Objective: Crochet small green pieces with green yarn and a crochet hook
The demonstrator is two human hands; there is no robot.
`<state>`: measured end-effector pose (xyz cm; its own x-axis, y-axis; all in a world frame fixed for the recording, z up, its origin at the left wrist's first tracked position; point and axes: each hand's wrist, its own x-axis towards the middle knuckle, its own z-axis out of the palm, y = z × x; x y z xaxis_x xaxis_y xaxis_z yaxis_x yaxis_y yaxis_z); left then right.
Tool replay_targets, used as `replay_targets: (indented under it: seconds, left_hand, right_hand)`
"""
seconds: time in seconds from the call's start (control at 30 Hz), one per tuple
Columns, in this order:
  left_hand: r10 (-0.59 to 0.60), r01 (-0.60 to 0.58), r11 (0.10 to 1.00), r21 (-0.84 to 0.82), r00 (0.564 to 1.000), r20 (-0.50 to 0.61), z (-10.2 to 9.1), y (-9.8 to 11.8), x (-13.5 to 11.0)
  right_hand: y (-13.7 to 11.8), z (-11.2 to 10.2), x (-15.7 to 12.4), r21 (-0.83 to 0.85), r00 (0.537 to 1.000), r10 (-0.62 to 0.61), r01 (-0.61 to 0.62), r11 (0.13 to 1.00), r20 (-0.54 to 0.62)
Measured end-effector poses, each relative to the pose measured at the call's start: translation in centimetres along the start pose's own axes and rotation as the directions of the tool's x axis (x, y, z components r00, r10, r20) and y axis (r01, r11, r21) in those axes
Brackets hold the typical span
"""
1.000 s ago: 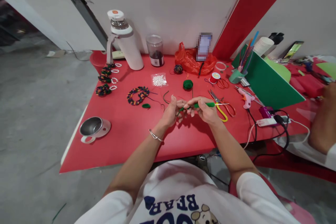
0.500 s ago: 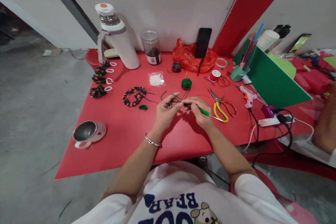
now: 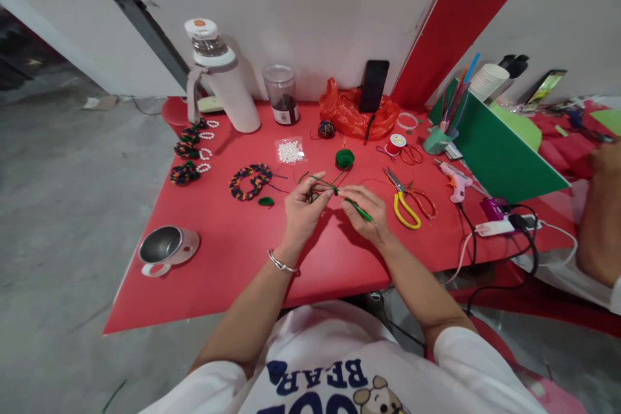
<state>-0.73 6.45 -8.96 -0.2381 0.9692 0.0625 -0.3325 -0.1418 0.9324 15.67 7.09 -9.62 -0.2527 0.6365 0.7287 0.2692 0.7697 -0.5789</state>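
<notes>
Green yarn (image 3: 317, 179) runs over the fingers of my left hand (image 3: 306, 207), which is closed with the strand pinched near its thumb. A green-handled crochet hook (image 3: 359, 209) lies in my right hand (image 3: 366, 213), its fingers curled round it. The small dark green piece of work (image 3: 336, 191) sits between the two sets of fingertips, partly hidden. Just beyond my hands is the green yarn ball (image 3: 345, 159), with strands leading towards them. To the left lie a small green crocheted leaf (image 3: 266, 202) and a multicoloured braided loop (image 3: 250, 182).
At right are yellow-handled pliers (image 3: 405, 204), red scissors (image 3: 423, 200), a pink glue gun (image 3: 456, 180) and a power strip (image 3: 499, 226). A mug (image 3: 184, 244) stands left, with a thermos (image 3: 233, 94) and a jar (image 3: 281, 96) behind. Another person's arm (image 3: 601, 226) is far right.
My right hand has turned and the crochet hook now points more steeply down towards me. The yarn over my left hand is pulled straighter. The camera view has shifted slightly.
</notes>
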Motion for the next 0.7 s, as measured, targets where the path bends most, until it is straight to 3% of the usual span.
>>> replay_targets:
  seconds: [0.1, 0.2, 0.33, 0.4, 0.43, 0.5, 0.53, 0.6, 0.7]
  left_hand:
    - [-0.078, 0.077, 0.994, -0.081, 0.997, -0.017, 0.1, 0.4, 0.0]
    - [-0.212, 0.204, 0.961, -0.186, 0.977, -0.024, -0.1, 1.0, 0.1]
    - [-0.294, 0.272, 0.919, -0.284, 0.955, -0.037, -1.1, 2.0, 0.2]
    - [-0.284, 0.244, 0.911, -0.333, 0.956, -0.077, -1.4, 2.4, 0.3]
    - [-0.285, 0.238, 0.905, -0.353, 0.955, -0.084, -1.5, 2.5, 0.2]
    - [-0.319, 0.273, 0.884, -0.38, 0.946, -0.063, -1.3, 2.5, 0.1]
    - [-0.335, 0.287, 0.877, -0.385, 0.94, -0.062, -1.1, 2.5, 0.0]
    - [-0.369, 0.317, 0.865, -0.388, 0.927, -0.064, -0.7, 2.3, -0.2]
    - [-0.403, 0.347, 0.859, -0.377, 0.911, -0.081, -0.5, 1.9, -0.4]
  right_hand:
    - [-0.1, 0.3, 0.2, -0.008, 1.0, -0.025, 0.025, 1.0, -0.018]
    - [-0.2, 0.2, 0.8, -0.025, 0.995, -0.09, 0.092, 0.995, 0.047]
    - [1.3, -1.2, 2.9, -0.032, 0.928, -0.18, 0.201, 0.979, 0.327]
    - [3.5, -2.3, 5.1, -0.122, 0.895, -0.092, 0.16, 0.98, 0.437]
    - [4.9, -2.8, 6.5, -0.197, 0.901, -0.038, 0.136, 0.971, 0.433]
    - [8.4, -3.4, 9.9, -0.434, 0.95, 0.145, -0.011, 0.901, 0.277]
    - [10.3, -3.4, 11.7, -0.533, 0.951, 0.248, -0.115, 0.838, 0.185]
    - [14.1, -3.1, 15.1, -0.653, 0.91, 0.413, -0.296, 0.697, 0.029]
    - [19.0, -2.0, 19.0, -0.705, 0.843, 0.532, -0.423, 0.569, -0.077]
